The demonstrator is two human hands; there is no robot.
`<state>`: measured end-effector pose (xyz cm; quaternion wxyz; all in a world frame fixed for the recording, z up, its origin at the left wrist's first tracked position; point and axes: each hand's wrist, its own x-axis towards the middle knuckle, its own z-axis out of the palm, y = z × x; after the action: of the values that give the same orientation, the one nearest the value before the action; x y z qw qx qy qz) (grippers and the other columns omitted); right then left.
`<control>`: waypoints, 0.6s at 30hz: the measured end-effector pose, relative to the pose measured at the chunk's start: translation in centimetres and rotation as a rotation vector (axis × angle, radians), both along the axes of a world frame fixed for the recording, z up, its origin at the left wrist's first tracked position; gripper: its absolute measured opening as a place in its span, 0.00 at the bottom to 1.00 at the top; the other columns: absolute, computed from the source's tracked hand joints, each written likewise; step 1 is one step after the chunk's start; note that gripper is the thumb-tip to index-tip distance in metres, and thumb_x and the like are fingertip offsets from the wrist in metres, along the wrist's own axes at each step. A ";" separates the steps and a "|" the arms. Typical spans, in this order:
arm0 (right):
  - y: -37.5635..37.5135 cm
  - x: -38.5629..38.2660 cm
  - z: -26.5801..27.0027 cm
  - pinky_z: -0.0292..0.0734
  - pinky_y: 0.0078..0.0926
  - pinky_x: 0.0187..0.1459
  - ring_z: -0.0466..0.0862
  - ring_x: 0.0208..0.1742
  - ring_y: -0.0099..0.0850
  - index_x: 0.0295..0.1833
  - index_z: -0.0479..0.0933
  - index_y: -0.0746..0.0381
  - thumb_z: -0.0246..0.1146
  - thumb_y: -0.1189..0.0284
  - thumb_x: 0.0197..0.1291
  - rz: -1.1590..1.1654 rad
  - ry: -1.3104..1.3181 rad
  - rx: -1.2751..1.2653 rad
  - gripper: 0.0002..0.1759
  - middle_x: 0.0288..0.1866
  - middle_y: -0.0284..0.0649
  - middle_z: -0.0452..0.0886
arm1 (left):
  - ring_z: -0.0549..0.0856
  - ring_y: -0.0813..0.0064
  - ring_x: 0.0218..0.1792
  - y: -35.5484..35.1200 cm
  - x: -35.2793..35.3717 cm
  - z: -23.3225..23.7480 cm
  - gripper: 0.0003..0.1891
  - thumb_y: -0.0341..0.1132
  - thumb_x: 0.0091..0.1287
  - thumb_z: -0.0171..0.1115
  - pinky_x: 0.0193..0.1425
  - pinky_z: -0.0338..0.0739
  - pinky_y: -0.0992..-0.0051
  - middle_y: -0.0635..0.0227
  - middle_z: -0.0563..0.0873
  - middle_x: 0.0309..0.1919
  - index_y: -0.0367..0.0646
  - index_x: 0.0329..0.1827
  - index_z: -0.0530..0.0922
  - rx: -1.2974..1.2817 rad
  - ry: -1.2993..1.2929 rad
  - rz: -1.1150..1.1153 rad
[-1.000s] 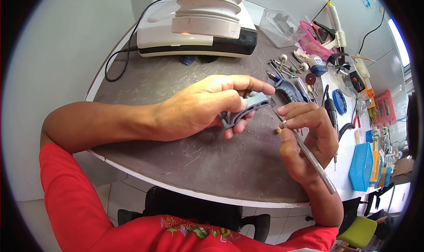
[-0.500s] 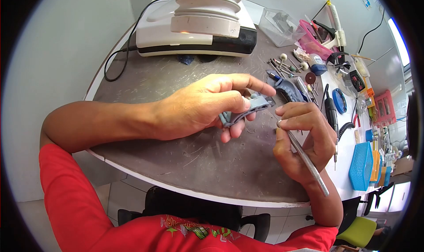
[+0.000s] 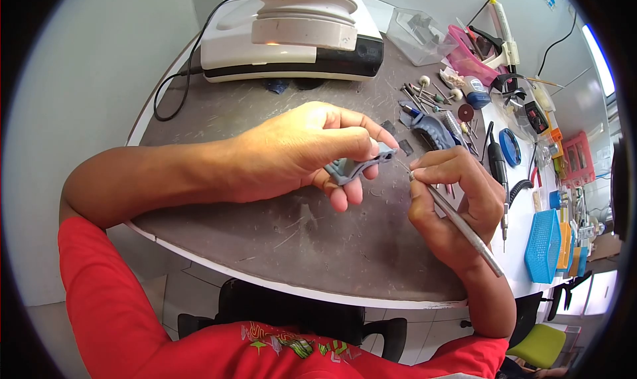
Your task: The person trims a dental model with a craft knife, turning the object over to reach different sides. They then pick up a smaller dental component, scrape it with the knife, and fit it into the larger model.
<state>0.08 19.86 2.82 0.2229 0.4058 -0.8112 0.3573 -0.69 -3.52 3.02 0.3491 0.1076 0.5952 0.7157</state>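
Note:
My left hand (image 3: pixel 298 147) is closed around a grey-blue dental model piece (image 3: pixel 352 169), with thumb and index finger on its far end and the other fingers curled beneath. Part of the piece is hidden by the fingers. To its right, my right hand (image 3: pixel 458 196) grips a metal carving tool (image 3: pixel 466 230) like a pen. The tool's thin tip points toward the piece, with a small gap between them. A second grey-blue dental arch model (image 3: pixel 432 132) lies on the brown bench top (image 3: pixel 279 246) beyond my right hand.
A white machine (image 3: pixel 285 54) with a ribbed hose (image 3: pixel 305 10) stands at the back. Several burs and polishing tips (image 3: pixel 428 97) lie at the back right, near a clear plastic box (image 3: pixel 419 37) and a pink basket (image 3: pixel 468 57). A rotary handpiece (image 3: pixel 496 163) and blue basket (image 3: pixel 543 246) are on the right.
My left hand has turned the dental model piece slightly, and its index finger has bent down onto the end. The carving tool's tip has shifted a little to the left.

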 end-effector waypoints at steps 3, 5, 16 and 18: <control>0.3 -0.1 -0.1 0.79 0.25 0.34 0.86 0.29 0.32 0.32 0.77 0.67 0.68 0.85 0.43 0.001 -0.079 -0.007 0.09 0.29 0.43 0.83 | 0.84 0.83 0.28 0.0 0.0 -0.2 0.25 0.42 0.70 0.58 0.28 0.80 0.83 0.67 0.80 0.40 0.38 0.66 0.73 0.027 -0.012 0.014; 0.4 -0.2 -0.2 0.79 0.25 0.34 0.86 0.30 0.32 0.32 0.77 0.67 0.68 0.85 0.43 0.009 -0.092 -0.012 0.09 0.29 0.43 0.83 | 0.84 0.84 0.28 0.0 -0.1 -0.5 0.25 0.41 0.70 0.57 0.27 0.79 0.84 0.66 0.81 0.40 0.37 0.66 0.72 0.046 -0.014 0.020; 0.7 -0.1 -0.9 0.78 0.21 0.35 0.86 0.30 0.25 0.32 0.78 0.66 0.67 0.80 0.51 0.025 -0.305 -0.124 0.05 0.30 0.41 0.85 | 0.83 0.84 0.28 -0.2 -0.2 -0.6 0.25 0.38 0.69 0.54 0.26 0.79 0.86 0.66 0.81 0.39 0.34 0.66 0.71 0.151 -0.092 0.033; 0.7 -0.1 -1.0 0.79 0.21 0.37 0.86 0.32 0.24 0.33 0.78 0.67 0.67 0.79 0.53 0.021 -0.376 -0.179 0.04 0.30 0.41 0.86 | 0.83 0.84 0.28 -0.1 -0.1 -0.5 0.26 0.37 0.68 0.54 0.27 0.79 0.86 0.65 0.81 0.40 0.34 0.67 0.70 0.155 -0.092 0.036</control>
<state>0.03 20.56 1.85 0.0988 0.3191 -0.7992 0.4996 -0.80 -3.64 2.50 0.3536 0.0906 0.5235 0.7699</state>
